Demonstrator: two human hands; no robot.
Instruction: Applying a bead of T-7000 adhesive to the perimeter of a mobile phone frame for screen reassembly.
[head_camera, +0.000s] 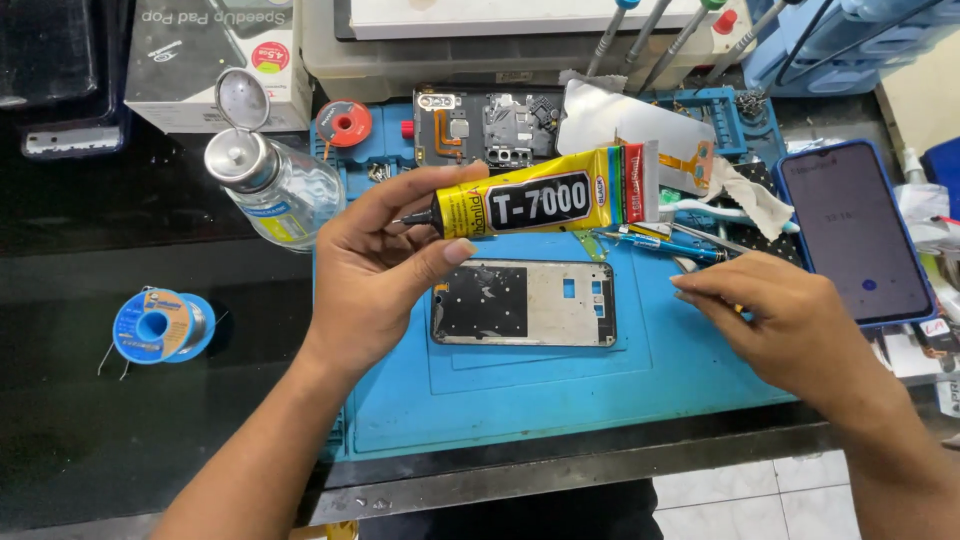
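Yellow glue tube (545, 203) pinched near nozzle in left hand (375, 275), held level above phone frame (523, 303). Right hand (790, 320) flat on mat (560, 390), fingers loosely together, grip unclear.

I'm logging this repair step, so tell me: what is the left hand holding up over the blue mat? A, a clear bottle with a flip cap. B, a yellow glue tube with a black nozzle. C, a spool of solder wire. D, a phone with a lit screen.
B: the left hand pinches the yellow glue tube near its black nozzle, above the metal phone frame on the blue mat.
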